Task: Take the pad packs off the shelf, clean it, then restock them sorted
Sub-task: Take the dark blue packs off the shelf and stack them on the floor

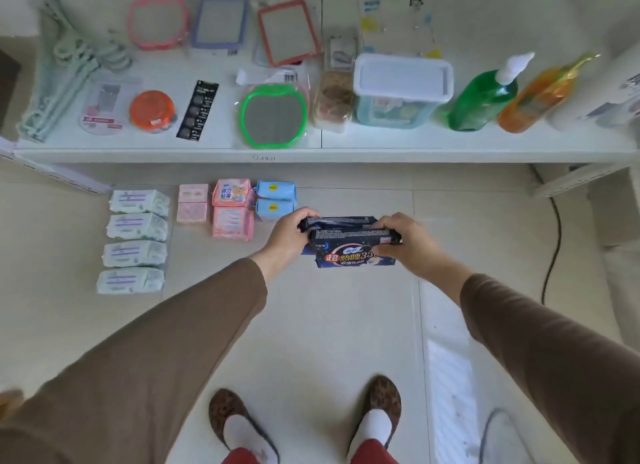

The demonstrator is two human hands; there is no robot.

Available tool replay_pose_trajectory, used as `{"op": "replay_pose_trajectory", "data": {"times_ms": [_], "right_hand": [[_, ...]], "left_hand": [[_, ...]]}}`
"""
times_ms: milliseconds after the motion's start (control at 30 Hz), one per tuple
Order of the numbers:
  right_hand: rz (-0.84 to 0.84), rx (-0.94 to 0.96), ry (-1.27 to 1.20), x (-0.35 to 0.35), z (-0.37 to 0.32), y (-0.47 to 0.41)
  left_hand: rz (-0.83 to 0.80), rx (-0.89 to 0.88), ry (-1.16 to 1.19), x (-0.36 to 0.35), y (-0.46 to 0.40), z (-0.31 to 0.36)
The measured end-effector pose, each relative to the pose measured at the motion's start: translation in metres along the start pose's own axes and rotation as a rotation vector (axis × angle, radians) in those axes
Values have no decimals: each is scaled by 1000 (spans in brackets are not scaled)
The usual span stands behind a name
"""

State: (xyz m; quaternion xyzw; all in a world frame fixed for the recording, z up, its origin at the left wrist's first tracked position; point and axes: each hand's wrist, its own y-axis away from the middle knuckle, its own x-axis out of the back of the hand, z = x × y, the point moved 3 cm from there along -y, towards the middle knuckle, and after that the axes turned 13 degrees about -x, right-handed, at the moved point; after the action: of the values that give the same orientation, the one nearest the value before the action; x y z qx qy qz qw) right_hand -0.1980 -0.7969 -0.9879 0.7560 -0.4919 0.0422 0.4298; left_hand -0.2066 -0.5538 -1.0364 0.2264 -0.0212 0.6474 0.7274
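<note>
Dark blue pad packs (349,245) are held between my left hand (289,236) and my right hand (405,241), above the floor in front of the white shelf (311,157). On the floor to the left lie several pale green packs (136,241) in a column. Beside them sit small pink packs (192,203), bigger pink packs (232,209) and two light blue packs (275,200), all close to the shelf's base.
The shelf top carries framed mirrors (273,117), an orange lid (151,110), a lidded plastic box (401,89), a green bottle (485,96) and an orange bottle (540,96). A black cable (554,241) hangs at the right. My slippered feet (304,418) stand on the tile floor.
</note>
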Motion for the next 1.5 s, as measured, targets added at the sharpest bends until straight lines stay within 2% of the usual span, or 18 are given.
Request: {"op": "replay_pose_trajectory", "data": {"times_ms": [100,367,700,933,1100,1333,1500], "right_hand": [[21,-18,-40,-28,34,-44],[115,71,-1,-85,98,-156],[244,151,-46,-118,124,-265],[253,160,-122,-129,136,-293],[271,167,-225,-140,135,-296],[399,156,-223,-139,139,-291],[219,176,-117,-133,132,-297]], "left_hand": [[-14,-6,4,-13,-35,-46],[-28,-130,-80,-19,-130,-134],[-18,-257,-282,-24,-206,-173],[-39,-221,-436,-32,-226,-186],[-132,-176,-597,-33,-226,-191],[-336,-315,-822,-37,-211,-186],[-373,-488,-1091,-40,-210,-195]]}}
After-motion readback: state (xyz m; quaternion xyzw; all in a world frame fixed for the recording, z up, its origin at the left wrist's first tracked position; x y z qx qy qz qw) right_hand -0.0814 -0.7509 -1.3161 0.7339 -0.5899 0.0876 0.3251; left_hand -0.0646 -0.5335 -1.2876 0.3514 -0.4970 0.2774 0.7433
